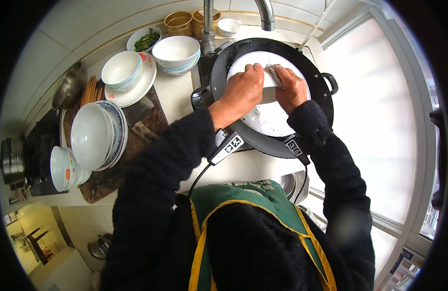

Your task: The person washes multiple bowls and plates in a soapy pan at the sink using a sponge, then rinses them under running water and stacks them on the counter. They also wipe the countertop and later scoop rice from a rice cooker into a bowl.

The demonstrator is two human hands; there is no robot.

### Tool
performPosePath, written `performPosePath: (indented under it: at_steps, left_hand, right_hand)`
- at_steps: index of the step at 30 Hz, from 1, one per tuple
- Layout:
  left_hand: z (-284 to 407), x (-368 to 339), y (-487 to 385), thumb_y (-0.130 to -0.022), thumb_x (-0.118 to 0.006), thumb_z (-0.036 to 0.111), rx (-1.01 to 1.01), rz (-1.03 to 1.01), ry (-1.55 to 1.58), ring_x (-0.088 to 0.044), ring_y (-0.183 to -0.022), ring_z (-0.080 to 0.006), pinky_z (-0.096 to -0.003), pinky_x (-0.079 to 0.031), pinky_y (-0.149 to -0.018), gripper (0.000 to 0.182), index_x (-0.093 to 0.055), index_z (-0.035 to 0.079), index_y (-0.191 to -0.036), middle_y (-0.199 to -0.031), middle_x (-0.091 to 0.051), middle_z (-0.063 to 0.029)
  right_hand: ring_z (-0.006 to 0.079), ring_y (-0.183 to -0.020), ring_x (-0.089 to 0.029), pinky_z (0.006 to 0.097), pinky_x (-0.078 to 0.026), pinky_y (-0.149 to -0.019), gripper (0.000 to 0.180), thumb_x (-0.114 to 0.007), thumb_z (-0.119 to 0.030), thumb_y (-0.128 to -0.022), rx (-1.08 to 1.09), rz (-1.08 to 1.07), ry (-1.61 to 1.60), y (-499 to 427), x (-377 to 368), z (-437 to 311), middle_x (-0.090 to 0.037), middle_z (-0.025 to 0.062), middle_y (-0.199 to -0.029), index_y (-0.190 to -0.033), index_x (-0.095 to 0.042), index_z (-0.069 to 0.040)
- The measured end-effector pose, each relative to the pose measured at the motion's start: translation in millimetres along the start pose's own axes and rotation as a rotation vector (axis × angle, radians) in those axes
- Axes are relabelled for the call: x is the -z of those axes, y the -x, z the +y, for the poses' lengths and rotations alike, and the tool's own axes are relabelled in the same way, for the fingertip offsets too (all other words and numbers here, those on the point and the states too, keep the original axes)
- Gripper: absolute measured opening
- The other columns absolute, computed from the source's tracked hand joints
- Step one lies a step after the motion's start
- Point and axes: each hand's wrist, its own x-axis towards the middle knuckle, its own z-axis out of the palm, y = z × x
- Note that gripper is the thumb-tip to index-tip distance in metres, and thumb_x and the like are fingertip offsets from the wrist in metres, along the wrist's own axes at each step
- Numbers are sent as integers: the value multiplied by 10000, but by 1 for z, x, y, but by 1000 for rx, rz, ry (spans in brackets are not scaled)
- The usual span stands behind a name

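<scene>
Both of my hands are over a black wok filled with white, foamy water. My left hand grips the left side of a pale bowl, its fingers curled over the rim. On the bowl's right side, my right hand presses a grey scrubbing cloth against the rim. The far part of the bowl is hidden by my fingers. A curved metal faucet hangs just beyond the wok.
Stacked white bowls, more bowls on a plate and large dishes stand to the left. A cleaver lies on a dark cutting board. A bowl of greens is behind; a window is at right.
</scene>
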Motion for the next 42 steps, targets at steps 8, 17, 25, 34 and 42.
performPosePath:
  at_steps: [8, 17, 25, 34, 42]
  left_hand:
    - [-16, 0, 3, -697, -519, 3, 239, 81, 380, -585, -824, -357, -389, -476, -701, 466, -452, -18, -1157, -971, -568, -210]
    - [-5, -51, 12, -627, -534, 36, 526, 320, 819, -471, -1040, -445, -408, -373, -933, 504, -416, -94, -1098, -1073, -471, -307]
    - [-17, -30, 8, -638, -559, 36, 199, 92, 362, -593, -727, -412, -438, -491, -669, 251, -502, -117, -829, -782, -564, -304]
    - [-33, -19, 14, -735, -570, 37, 231, -43, 495, -619, -738, -362, -424, -473, -638, 243, -481, -45, -946, -770, -604, -239]
    - [-31, -10, 12, -742, -588, 14, 760, 33, 1261, -615, -825, -216, -297, -499, -669, 373, -527, -86, -1096, -907, -619, -136]
  right_hand:
    - [241, -748, -644, 302, -501, -689, 269, -643, -4, -735, -403, -10, -459, -3, -2, 4, -663, 112, -870, -1002, -629, -29]
    - [268, -804, -625, 370, -516, -723, 436, -688, 47, -651, -1016, 9, -1017, 9, -12, 28, -628, 136, -962, -1070, -570, 82]
    - [193, -857, -612, 312, -465, -810, 383, -688, -80, -715, -619, -137, -718, -1, 0, 26, -658, 103, -943, -1074, -611, 27]
    - [250, -979, -572, 327, -397, -906, 688, -678, -408, -664, -537, -587, -921, -17, 22, 4, -617, 140, -1047, -1192, -545, 12]
    - [215, -908, -608, 313, -465, -804, 396, -515, -345, -887, 72, -220, -164, 13, 9, 25, -626, 89, -985, -1113, -550, -22]
